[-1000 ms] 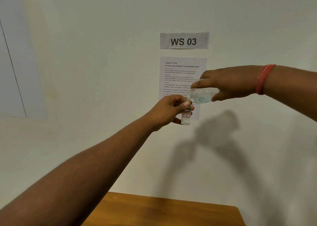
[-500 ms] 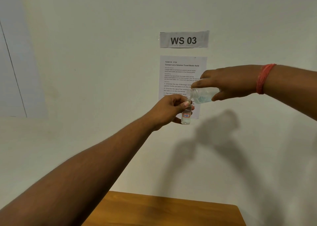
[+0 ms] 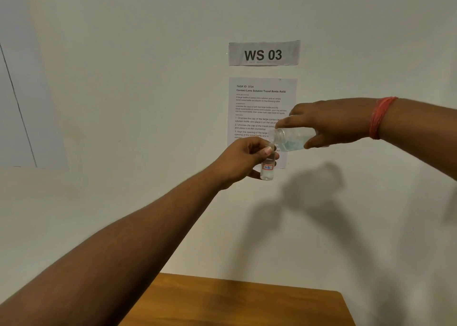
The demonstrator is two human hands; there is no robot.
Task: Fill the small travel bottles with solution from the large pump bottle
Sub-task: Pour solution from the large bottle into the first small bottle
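One head-worn camera looks forward at a near wall, the table edge below.

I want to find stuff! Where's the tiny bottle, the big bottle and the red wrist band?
tiny bottle (image 3: pixel 267 172), head view, its clear lower body under the label.
big bottle (image 3: pixel 291 139), head view, its tilted clear body.
red wrist band (image 3: pixel 378 118), head view, its middle.

Both arms were stretched out in front at about chest height, left forearm coming up from the bottom-left and right one reaching in from the right edge. Left hand had its fingers curled round the small travel bottle, held upright. Right hand gripped the large bottle tipped sideways, mouth at the small one's opening.
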